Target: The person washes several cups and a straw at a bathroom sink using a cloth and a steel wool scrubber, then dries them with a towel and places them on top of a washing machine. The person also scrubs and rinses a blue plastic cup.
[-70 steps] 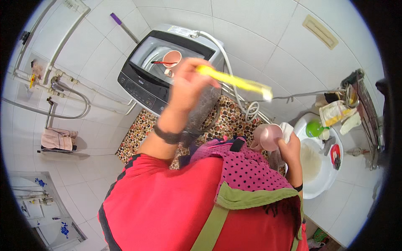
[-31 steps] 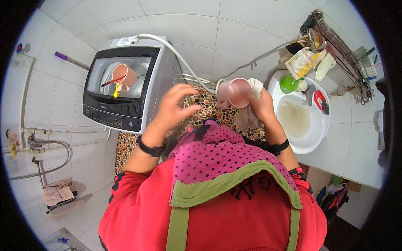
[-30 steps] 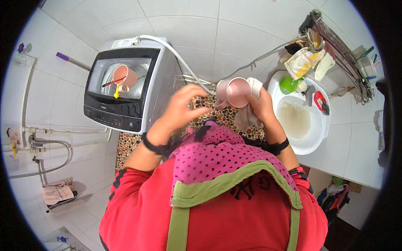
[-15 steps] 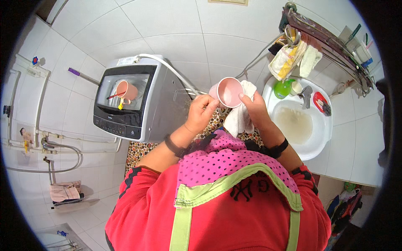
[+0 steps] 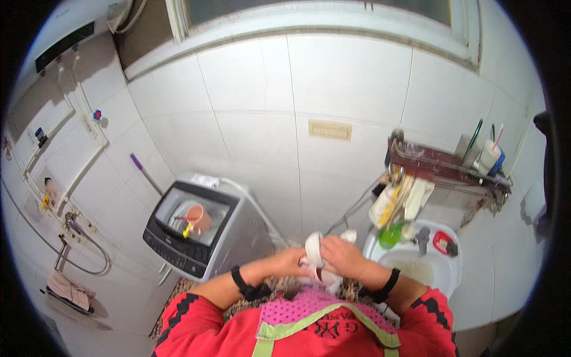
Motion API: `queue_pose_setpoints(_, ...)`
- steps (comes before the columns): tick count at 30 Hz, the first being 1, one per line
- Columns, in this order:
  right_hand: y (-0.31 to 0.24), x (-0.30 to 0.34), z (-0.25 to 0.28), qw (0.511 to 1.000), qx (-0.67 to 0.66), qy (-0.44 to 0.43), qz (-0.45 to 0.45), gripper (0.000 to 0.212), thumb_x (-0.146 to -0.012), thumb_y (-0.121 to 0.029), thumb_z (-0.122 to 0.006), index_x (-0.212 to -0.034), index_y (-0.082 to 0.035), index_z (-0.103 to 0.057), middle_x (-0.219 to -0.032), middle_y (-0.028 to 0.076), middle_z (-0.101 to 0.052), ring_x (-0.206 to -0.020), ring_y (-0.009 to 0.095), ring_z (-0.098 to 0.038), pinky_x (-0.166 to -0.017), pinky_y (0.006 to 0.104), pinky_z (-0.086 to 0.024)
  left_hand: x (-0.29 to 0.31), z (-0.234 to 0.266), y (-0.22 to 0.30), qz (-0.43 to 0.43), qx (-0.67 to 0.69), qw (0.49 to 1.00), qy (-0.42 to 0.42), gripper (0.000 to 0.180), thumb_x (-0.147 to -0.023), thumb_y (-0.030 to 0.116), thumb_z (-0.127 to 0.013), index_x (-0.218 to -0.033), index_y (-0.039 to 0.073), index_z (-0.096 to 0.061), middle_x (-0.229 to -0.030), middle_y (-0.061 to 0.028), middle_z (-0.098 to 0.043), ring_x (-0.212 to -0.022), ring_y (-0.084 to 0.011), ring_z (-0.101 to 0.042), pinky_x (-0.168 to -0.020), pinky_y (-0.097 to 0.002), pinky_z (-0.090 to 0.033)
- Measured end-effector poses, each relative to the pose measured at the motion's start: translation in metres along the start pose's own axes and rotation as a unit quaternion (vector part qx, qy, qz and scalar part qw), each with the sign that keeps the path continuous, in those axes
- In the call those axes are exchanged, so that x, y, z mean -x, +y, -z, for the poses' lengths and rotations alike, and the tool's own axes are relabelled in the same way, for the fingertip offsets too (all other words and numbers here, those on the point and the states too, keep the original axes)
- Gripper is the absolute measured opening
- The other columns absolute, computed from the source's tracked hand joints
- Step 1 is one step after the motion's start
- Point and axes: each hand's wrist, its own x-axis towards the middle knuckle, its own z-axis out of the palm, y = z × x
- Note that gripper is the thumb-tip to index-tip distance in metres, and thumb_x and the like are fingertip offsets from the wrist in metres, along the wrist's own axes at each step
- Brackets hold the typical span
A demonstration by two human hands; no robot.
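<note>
Low in front of my body, the pink cup (image 5: 324, 277) is mostly hidden between my two hands. My left hand (image 5: 288, 262) grips it from the left side, its fingers behind the cup. A white cloth (image 5: 314, 249) is bunched against the cup, with folds standing up between the hands. My right hand (image 5: 344, 258) is closed on this cloth and presses it to the cup from the right. The fingertips of both hands are partly covered by cup and cloth.
Left stands a washing machine (image 5: 253, 238) with a peach mug (image 5: 198, 219) on its lid. At right is a white washbasin (image 5: 455, 262) with a green bottle (image 5: 391, 237) and a tap (image 5: 423, 240). Above it, a dark red shelf (image 5: 431, 159) carries cloths and brushes.
My head has tilted up, bringing a window frame into view. The cloth, which hung from my right hand beside the cup, is now against it; my right hand has come across the cup.
</note>
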Motion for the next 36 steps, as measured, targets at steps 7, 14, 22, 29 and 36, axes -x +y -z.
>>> queue_pose_setpoints(7, 0.011, 0.002, -0.027, 0.996, 0.009, 0.015, -0.087, 0.028, -0.069, -0.029, -0.065, -0.084, -0.008, -0.054, -0.080, 0.009, -0.055, -0.073, 0.031, -0.058, -0.058, 0.0410, -0.049, 0.004, 0.009, 0.011, -0.007, -0.102, 0.994, 0.033, 0.043, -0.073, 0.032, -0.075, -0.100, 0.004, -0.057, -0.082, -0.0103, -0.061, -0.073, -0.0213, -0.057, -0.067, -0.0329, -0.045)
queue_pose_setpoints(14, 0.038, 0.006, -0.076, 0.879, -0.241, 0.065, -0.407, 0.031, -0.084, -0.030, -0.055, -0.096, -0.002, -0.061, -0.087, 0.015, -0.066, -0.080, 0.032, -0.063, -0.067, 0.0399, -0.050, -0.016, 0.036, 0.021, -0.231, -0.440, 0.865, 0.073, 0.027, -0.069, 0.028, -0.070, -0.076, 0.011, -0.051, -0.072, -0.0068, -0.052, -0.069, -0.0273, -0.053, -0.068, -0.0396, -0.039)
queue_pose_setpoints(22, 0.022, 0.000, -0.101, 0.245, -0.883, 0.118, -0.383, 0.036, -0.093, -0.037, -0.046, -0.102, -0.005, -0.061, -0.097, 0.011, -0.066, -0.081, 0.024, -0.065, -0.079, 0.0399, -0.053, -0.036, 0.028, 0.013, -0.326, -0.547, 0.724, 0.266, 0.008, -0.071, 0.015, -0.055, -0.074, 0.009, -0.051, -0.072, -0.0059, -0.049, -0.074, -0.0230, -0.052, -0.086, -0.0430, -0.039)
queue_pose_setpoints(29, 0.027, 0.027, -0.066, 0.697, -0.525, 0.110, -0.477, 0.027, -0.086, -0.026, -0.056, -0.094, -0.001, -0.062, -0.088, 0.012, -0.067, -0.082, 0.026, -0.065, -0.072, 0.0368, -0.051, -0.019, -0.009, 0.002, -0.242, -0.457, 0.832, 0.200, 0.019, -0.068, 0.018, -0.067, -0.070, 0.010, -0.050, -0.069, -0.0056, -0.051, -0.072, -0.0246, -0.053, -0.080, -0.0418, -0.035)
queue_pose_setpoints(36, 0.013, 0.005, -0.005, 0.983, 0.042, 0.072, -0.161, 0.019, -0.071, -0.020, -0.062, -0.081, -0.005, -0.057, -0.076, 0.013, -0.057, -0.071, 0.032, -0.059, -0.060, 0.0417, -0.046, -0.022, 0.021, -0.005, -0.116, -0.246, 0.962, 0.029, 0.034, -0.068, 0.027, -0.077, -0.066, 0.005, -0.051, -0.062, -0.0075, -0.054, -0.063, -0.0248, -0.053, -0.067, -0.0343, -0.040)
